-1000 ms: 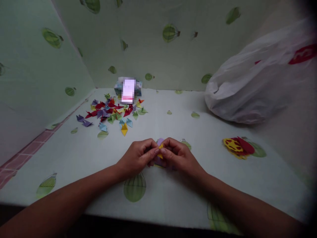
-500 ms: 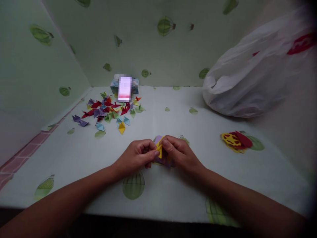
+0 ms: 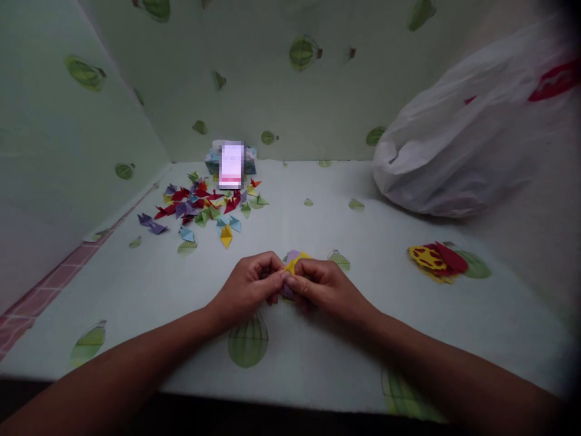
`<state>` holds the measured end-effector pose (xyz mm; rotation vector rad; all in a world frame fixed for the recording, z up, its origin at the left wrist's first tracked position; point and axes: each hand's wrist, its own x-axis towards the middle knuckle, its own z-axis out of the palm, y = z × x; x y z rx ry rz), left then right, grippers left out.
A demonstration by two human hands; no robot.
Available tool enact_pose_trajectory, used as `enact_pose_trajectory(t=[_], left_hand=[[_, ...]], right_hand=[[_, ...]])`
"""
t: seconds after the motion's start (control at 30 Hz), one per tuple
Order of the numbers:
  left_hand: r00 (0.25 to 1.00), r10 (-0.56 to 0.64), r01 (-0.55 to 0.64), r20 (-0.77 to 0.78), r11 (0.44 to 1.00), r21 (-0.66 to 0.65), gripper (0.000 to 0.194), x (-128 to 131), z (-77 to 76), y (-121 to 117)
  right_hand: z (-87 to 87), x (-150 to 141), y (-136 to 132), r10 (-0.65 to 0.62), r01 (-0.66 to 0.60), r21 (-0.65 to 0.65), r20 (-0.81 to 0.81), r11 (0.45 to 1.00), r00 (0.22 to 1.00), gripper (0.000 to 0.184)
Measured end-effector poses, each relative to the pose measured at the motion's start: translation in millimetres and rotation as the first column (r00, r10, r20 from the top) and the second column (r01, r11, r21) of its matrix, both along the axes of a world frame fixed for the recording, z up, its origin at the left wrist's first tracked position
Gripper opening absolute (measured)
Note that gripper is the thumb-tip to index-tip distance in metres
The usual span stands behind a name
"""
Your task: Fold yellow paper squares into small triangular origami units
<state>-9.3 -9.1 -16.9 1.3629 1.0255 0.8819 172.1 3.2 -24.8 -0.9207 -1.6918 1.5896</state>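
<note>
Both my hands meet at the middle of the table, pinching one small piece of folded yellow paper (image 3: 291, 265). My left hand (image 3: 255, 280) grips its left side between thumb and forefinger. My right hand (image 3: 323, 283) has its thumb pressed close to the left thumb, with the other fingers curled behind the paper. Beneath the hands lies some purple paper (image 3: 288, 292), mostly covered by them. Left of centre, further back, is a loose pile of folded paper cranes (image 3: 200, 203) in red, purple, green, blue and yellow.
A lit phone (image 3: 231, 165), blurred out, leans on a patterned box (image 3: 212, 162) behind the cranes. A big white plastic bag (image 3: 436, 157) fills the back right. Red and yellow cut-out pieces (image 3: 438, 260) lie at the right. Walls with balloon prints enclose the table (image 3: 318, 363).
My right thumb has moved down and left towards the left thumb, and the right hand has turned on the yellow paper. The whole view has shifted slightly.
</note>
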Motion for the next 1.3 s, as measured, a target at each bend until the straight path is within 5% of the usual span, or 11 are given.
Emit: enact_pose_trajectory(t=[0.17,0.33,0.6,0.87,1.0,1.17,1.3], left_hand=[[0.998,0.018,-0.020,0.054,0.999,0.031,0.025,0.0,-4.8,0.3],[0.999,-0.034,0.034,0.007,0.997,0.073,0.027,-0.6,-4.1,0.0],[0.983,0.129,-0.083,-0.130,0.946,0.313,0.028,2.2,-10.0,-6.9],[0.971,0.108,-0.015,-0.214,0.919,0.395,0.027,3.1,-8.3,-7.9],[0.980,0.117,-0.052,-0.163,0.934,0.354,0.035,2.4,-14.3,-8.1],[0.996,-0.062,0.077,-0.070,0.970,0.232,0.035,0.2,-16.9,-2.9],[0.984,-0.104,0.138,-0.142,0.957,0.256,0.038,-1.9,-10.4,-1.1]], right_hand=[[3.0,2.1,0.2,0.009,-0.017,0.102,0.078,0.995,0.997,0.036],[6.4,0.7,-1.9,0.180,-0.185,0.017,0.153,0.983,0.972,0.027],[0.5,1.4,-1.5,0.099,-0.119,0.178,0.118,0.977,0.988,0.034],[2.4,0.1,-4.3,0.055,-0.133,0.479,0.174,0.868,0.983,0.028],[3.1,-1.3,-7.7,0.059,-0.136,0.517,0.163,0.845,0.985,0.027],[-3.7,2.7,-7.6,-0.128,0.023,0.595,0.135,0.804,0.983,0.031],[-7.6,5.7,-2.6,-0.036,-0.021,0.460,0.113,0.888,0.993,0.036]])
